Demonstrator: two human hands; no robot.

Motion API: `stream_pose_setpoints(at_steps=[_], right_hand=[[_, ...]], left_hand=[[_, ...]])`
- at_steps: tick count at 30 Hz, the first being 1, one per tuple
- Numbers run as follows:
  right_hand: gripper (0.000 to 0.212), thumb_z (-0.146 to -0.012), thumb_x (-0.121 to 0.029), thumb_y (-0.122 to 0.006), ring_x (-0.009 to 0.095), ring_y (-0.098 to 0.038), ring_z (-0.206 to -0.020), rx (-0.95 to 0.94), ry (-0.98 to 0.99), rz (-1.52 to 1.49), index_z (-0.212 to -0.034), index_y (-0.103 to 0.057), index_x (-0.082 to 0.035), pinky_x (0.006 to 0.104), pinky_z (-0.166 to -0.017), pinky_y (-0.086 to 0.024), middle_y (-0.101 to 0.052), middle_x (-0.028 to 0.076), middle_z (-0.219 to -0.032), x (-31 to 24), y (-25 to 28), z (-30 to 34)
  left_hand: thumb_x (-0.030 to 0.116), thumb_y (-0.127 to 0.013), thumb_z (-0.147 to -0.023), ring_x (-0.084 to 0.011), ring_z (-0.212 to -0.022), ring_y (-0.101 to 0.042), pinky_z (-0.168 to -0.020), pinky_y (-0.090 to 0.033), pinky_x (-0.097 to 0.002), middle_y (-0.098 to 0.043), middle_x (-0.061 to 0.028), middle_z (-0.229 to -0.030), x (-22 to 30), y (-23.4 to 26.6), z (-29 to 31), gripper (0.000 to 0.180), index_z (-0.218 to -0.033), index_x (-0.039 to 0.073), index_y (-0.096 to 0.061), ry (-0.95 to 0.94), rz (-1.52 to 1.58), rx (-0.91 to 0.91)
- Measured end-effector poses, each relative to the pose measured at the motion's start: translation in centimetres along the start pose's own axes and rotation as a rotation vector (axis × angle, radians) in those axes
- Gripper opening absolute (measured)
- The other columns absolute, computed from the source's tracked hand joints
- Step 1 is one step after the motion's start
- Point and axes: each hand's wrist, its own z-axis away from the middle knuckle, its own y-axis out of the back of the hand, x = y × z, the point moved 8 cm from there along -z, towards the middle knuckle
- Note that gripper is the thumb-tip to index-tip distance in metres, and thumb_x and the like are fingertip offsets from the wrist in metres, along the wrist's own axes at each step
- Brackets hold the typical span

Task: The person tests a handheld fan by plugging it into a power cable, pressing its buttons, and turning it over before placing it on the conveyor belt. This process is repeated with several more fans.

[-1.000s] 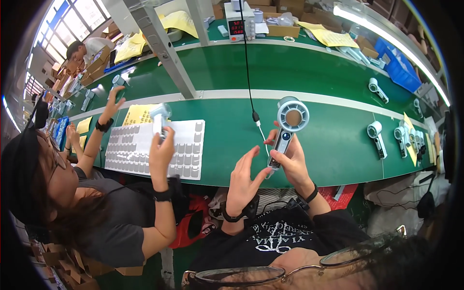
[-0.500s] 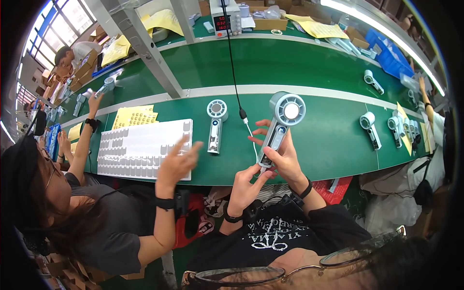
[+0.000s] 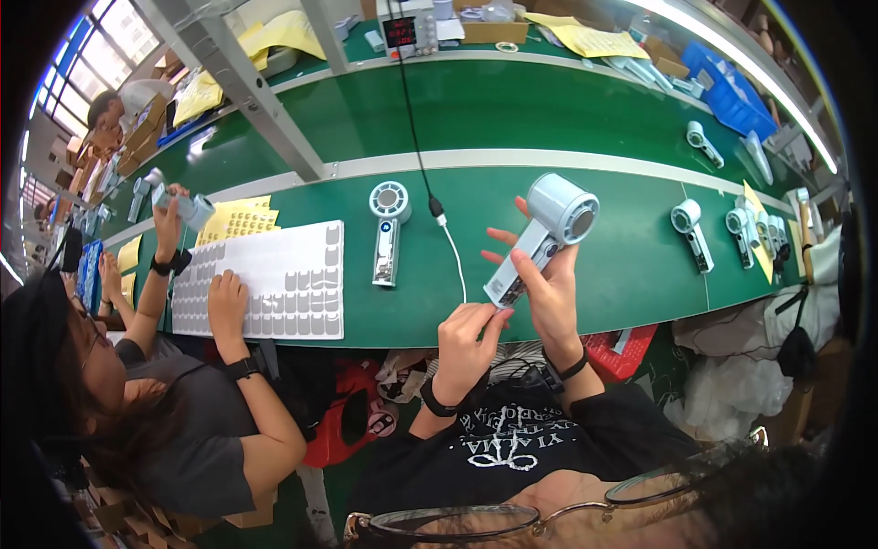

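Observation:
My right hand [image 3: 551, 297] is closed around a light blue handheld fan [image 3: 562, 210], its thumb across the handle and some fingers spread behind it. The fan's round head tilts up and to the right. At the handle's lower end, my left hand [image 3: 466, 348] pinches the end of a white cable [image 3: 454, 256]; the plug is hidden by my fingers, so I cannot tell whether it sits in the fan. The white cable joins a black cord [image 3: 421, 137] hanging from above. Left of my hands, another handheld fan [image 3: 387, 229] lies on the green table, its handle's inside exposed.
A co-worker's hand [image 3: 227, 302] rests on a white sheet of grey stickers [image 3: 283, 247]; their other hand holds a fan [image 3: 183, 206]. More fans [image 3: 692, 236] lie at the right. A power supply [image 3: 407, 32] and blue bin [image 3: 727, 91] stand at the back; a metal post [image 3: 247, 87] rises left.
The fan in my right hand has turned, its grille now facing right. My left hand stays by its lower end. The co-worker's near hand has moved left onto the sticker sheet.

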Motion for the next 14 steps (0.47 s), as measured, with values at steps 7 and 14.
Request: stream_pose_setpoints(at_steps=[7,14], right_hand=[[0.068,-0.088,0.007,-0.052,0.029,-0.058,-0.108,0.015,0.079,0.107,-0.141,-0.011,-0.008,0.0415,-0.084,-0.057,-0.037,0.022,-0.14,-1.4,0.8,-0.1],[0.069,-0.088,0.006,-0.054,0.025,-0.059,-0.108,-0.083,0.069,0.171,-0.141,-0.011,-0.009,0.0371,-0.082,-0.057,-0.035,0.023,-0.142,-1.3,1.1,-0.4]], left_hand=[[0.001,-0.064,-0.084,-0.0178,-0.061,-0.065,-0.057,-0.048,-0.0277,-0.067,-0.0102,-0.069,-1.1,-1.4,0.0,0.008,-0.08,-0.005,-0.066,0.156,0.213,-0.051],[0.002,-0.061,-0.088,-0.0187,-0.061,-0.066,-0.058,-0.049,-0.0276,-0.068,-0.0097,-0.07,-1.4,-2.3,0.3,0.011,-0.082,-0.006,-0.066,0.16,0.265,-0.092]])
